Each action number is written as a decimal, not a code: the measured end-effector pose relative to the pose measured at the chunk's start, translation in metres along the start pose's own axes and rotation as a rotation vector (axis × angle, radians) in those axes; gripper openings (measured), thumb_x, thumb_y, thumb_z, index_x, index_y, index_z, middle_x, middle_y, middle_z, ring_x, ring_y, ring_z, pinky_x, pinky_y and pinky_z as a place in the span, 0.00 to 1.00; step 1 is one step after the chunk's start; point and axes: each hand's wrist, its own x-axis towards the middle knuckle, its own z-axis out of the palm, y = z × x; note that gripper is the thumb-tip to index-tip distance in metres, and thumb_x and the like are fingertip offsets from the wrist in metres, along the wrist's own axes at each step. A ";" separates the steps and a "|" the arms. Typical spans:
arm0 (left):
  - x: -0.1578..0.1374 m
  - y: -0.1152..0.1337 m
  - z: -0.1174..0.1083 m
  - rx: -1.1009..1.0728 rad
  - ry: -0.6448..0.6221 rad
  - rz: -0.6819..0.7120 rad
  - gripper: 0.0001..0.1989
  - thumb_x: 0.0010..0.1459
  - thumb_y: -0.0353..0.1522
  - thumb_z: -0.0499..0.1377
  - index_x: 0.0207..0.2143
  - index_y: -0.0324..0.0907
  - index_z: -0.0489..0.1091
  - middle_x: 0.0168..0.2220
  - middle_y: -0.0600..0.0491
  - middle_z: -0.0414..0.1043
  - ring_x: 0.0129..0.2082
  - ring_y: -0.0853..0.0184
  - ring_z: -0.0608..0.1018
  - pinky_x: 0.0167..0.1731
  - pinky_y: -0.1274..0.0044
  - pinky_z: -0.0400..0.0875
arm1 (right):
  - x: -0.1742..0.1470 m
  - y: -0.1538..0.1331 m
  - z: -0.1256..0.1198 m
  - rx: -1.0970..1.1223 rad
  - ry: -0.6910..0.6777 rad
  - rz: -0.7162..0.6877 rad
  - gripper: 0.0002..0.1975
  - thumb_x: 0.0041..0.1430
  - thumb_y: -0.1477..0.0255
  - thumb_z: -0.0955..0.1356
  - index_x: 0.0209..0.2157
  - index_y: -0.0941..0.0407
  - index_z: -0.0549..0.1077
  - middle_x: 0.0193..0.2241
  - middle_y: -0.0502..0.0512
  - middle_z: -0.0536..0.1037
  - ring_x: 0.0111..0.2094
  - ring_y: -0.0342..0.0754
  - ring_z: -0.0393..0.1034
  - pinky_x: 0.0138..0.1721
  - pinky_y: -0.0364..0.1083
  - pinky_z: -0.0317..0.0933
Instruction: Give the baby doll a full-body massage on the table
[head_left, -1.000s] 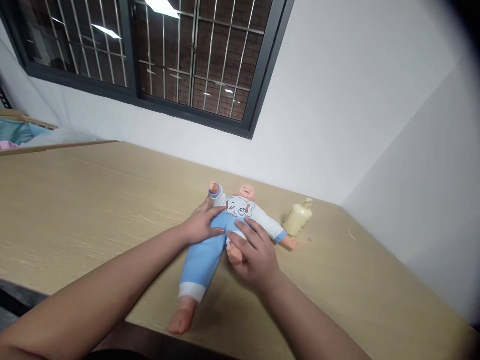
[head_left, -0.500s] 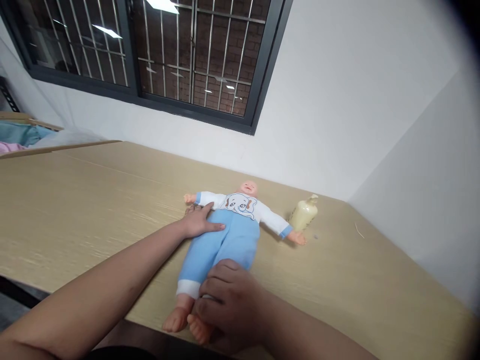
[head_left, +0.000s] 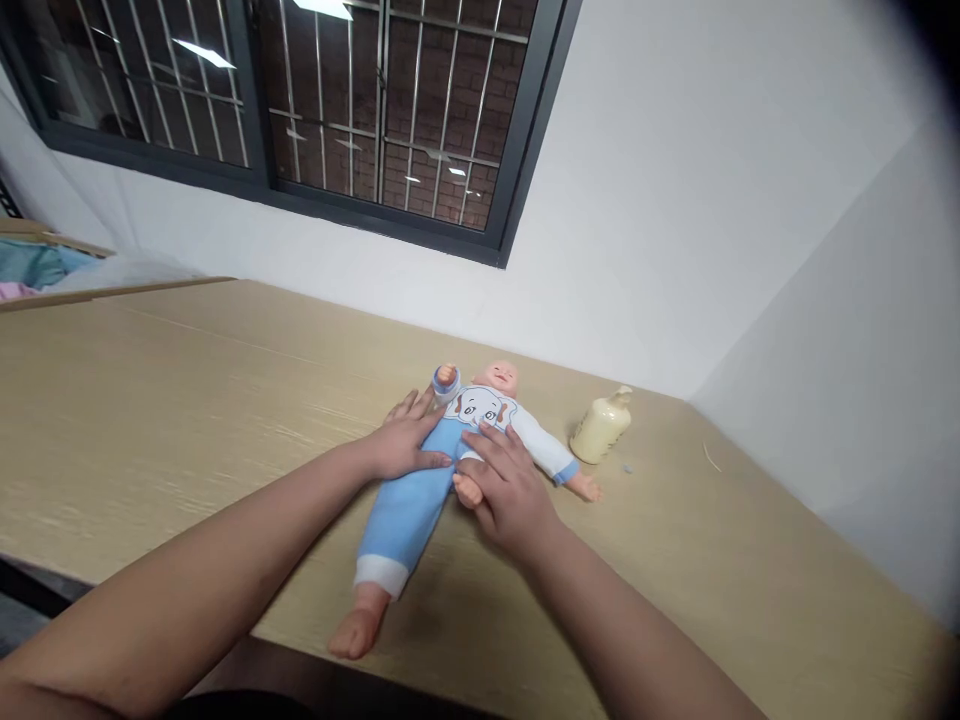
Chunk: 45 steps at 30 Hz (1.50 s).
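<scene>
A baby doll (head_left: 405, 510) in a white top with an elephant face and blue trousers lies on its back on the table. My left hand (head_left: 401, 440) rests along the doll's side at the waist, fingers stretched out and thumb over the trousers. With my right hand (head_left: 510, 485) I hold the doll's other leg folded up against its belly, and the bare foot (head_left: 469, 490) pokes out beside my thumb. My fingers cover most of that leg. The straight leg points toward the table's front edge. One doll arm is raised; the other stretches out sideways.
A cream-coloured pump bottle (head_left: 601, 428) stands on the wooden table (head_left: 187, 400) beside the doll's outstretched arm. Close to it are a small bluish bit and a thin strand. At the far left is a box with cloth (head_left: 45, 262). Behind are a wall and a barred window.
My right hand has moved up and away from me, folding the doll's leg from straight to against its belly. The doll's arm near my left hand has risen. My left hand stays at its side.
</scene>
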 end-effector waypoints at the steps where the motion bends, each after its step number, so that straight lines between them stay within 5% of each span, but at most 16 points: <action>1: -0.001 0.001 -0.001 0.008 -0.001 0.006 0.50 0.54 0.62 0.53 0.71 0.51 0.41 0.72 0.43 0.24 0.69 0.38 0.33 0.64 0.51 0.40 | 0.000 0.002 0.003 -0.005 -0.005 0.010 0.09 0.66 0.70 0.64 0.45 0.55 0.73 0.57 0.59 0.73 0.64 0.58 0.59 0.65 0.63 0.49; 11: -0.005 0.003 -0.004 -0.058 -0.024 -0.173 0.56 0.47 0.67 0.51 0.70 0.47 0.49 0.71 0.36 0.37 0.68 0.33 0.38 0.63 0.51 0.42 | 0.000 -0.030 -0.013 0.137 0.133 -0.113 0.10 0.60 0.70 0.67 0.44 0.53 0.73 0.48 0.56 0.78 0.57 0.53 0.68 0.64 0.60 0.53; 16: -0.007 0.003 -0.008 -0.118 -0.116 -0.271 0.57 0.44 0.69 0.49 0.70 0.48 0.48 0.69 0.35 0.46 0.67 0.31 0.44 0.62 0.49 0.43 | -0.001 -0.061 -0.015 0.274 0.036 -0.251 0.13 0.56 0.67 0.67 0.44 0.55 0.72 0.44 0.54 0.80 0.50 0.51 0.72 0.60 0.55 0.59; 23: -0.007 0.001 -0.010 -0.127 -0.125 -0.263 0.57 0.44 0.69 0.49 0.70 0.50 0.49 0.70 0.37 0.44 0.68 0.32 0.41 0.62 0.48 0.42 | -0.002 -0.090 -0.010 0.328 -0.102 -0.304 0.15 0.61 0.68 0.64 0.48 0.56 0.71 0.37 0.52 0.81 0.41 0.47 0.73 0.53 0.51 0.64; 30: -0.003 -0.004 -0.002 -0.121 -0.097 -0.180 0.55 0.46 0.66 0.52 0.70 0.47 0.48 0.72 0.40 0.25 0.67 0.33 0.29 0.63 0.48 0.37 | 0.004 -0.055 -0.013 0.131 0.102 -0.129 0.11 0.62 0.72 0.66 0.46 0.55 0.72 0.50 0.54 0.78 0.55 0.51 0.68 0.65 0.56 0.52; 38: 0.003 -0.007 0.002 0.005 0.013 0.082 0.50 0.52 0.63 0.52 0.70 0.49 0.47 0.73 0.47 0.31 0.70 0.44 0.32 0.65 0.54 0.32 | 0.003 0.006 0.009 0.089 0.100 0.008 0.14 0.63 0.74 0.66 0.50 0.55 0.72 0.57 0.61 0.72 0.63 0.57 0.60 0.63 0.64 0.56; 45: -0.002 -0.006 0.004 -0.084 0.001 -0.117 0.53 0.47 0.66 0.53 0.69 0.48 0.52 0.71 0.40 0.40 0.69 0.36 0.43 0.63 0.51 0.43 | 0.004 -0.017 -0.004 0.127 0.146 -0.021 0.14 0.61 0.74 0.66 0.49 0.54 0.73 0.51 0.59 0.77 0.59 0.56 0.65 0.61 0.62 0.58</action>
